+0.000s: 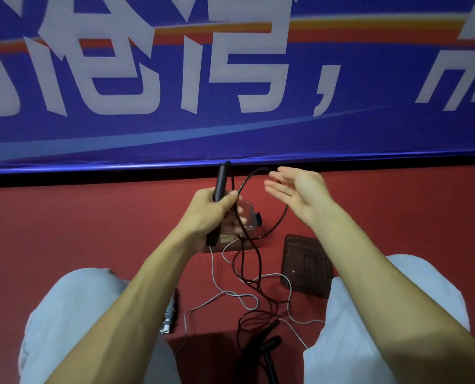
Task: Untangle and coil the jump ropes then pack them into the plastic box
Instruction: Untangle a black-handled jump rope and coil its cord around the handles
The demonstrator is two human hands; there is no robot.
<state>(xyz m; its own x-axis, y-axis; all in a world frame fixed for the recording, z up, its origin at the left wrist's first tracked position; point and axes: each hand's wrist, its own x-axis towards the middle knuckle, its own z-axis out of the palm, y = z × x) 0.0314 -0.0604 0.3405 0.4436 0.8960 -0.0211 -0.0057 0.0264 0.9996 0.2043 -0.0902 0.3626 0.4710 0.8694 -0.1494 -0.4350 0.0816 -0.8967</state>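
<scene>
My left hand (207, 210) grips the black handle (222, 180) of a black jump rope, held upright. The black rope (282, 214) loops from that handle around toward my right hand (297, 189), which is open with the palm up and fingers spread, the loop passing behind it. The rope hangs down to a tangle (254, 318) on the red floor, crossing a thin white rope (230, 293). Two more black handles (269, 345) lie between my knees. A clear plastic box (248, 217) sits on the floor behind my left hand, partly hidden.
The box's dark transparent lid (306, 264) lies on the floor to the right. A grey-white handle (169, 314) rests by my left knee. A blue banner (230, 79) with white characters stands close ahead. My knees in light trousers (73, 314) frame the floor space.
</scene>
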